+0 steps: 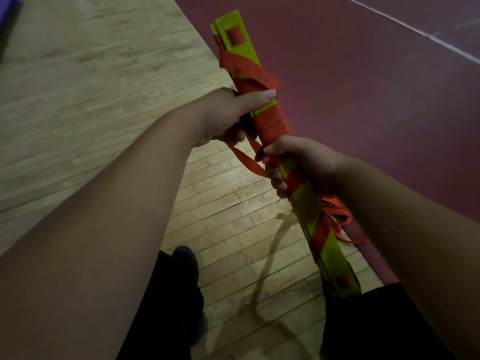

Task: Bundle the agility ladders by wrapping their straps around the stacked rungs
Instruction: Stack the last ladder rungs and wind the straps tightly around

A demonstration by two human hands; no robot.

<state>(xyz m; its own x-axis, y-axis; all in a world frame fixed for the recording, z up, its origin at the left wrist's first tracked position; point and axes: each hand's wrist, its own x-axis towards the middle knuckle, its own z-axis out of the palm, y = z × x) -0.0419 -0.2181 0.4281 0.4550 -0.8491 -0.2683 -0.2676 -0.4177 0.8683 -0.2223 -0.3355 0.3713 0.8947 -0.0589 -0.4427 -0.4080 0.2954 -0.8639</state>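
Note:
A stack of yellow-green ladder rungs (330,252) runs diagonally from upper middle to lower right, held in the air. Red strap (270,123) is wound around its middle in several turns, with looser turns near the far end. My left hand (228,115) grips the stack from the left, thumb laid across the wraps. My right hand (293,159) grips the stack lower down and pinches a red strap end (249,162) that loops out to the left. Loose red strap (337,216) bunches behind my right wrist.
Below is a pale wooden sports floor (91,87). A dark red floor area (363,100) with a white line (415,29) lies to the right. My dark shoe (185,258) and dark trouser legs show at the bottom. A purple object (7,11) sits at the top left corner.

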